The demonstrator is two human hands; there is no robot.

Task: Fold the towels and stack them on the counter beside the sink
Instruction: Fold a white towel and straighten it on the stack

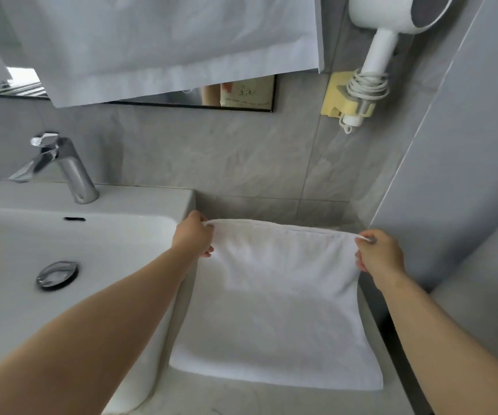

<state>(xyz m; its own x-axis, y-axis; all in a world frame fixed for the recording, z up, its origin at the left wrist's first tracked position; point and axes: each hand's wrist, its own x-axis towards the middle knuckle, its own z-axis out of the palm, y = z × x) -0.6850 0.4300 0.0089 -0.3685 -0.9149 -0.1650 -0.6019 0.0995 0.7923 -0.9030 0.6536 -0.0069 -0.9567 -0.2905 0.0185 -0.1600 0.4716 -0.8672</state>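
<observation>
— Fingers (207, 253) of your left hand (192, 236) and right hand (381, 254): what do they grasp?
— Each pinches a far corner of the white towel (277, 301) on the counter (226, 399) right of the sink (152, 202), to pull its edge taut for folding.

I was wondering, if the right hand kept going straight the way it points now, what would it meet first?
Most likely the grey tiled back wall, near the room corner. The right hand pinches the towel at its far edge, and nothing else shows ahead, though depth is unclear.
</observation>
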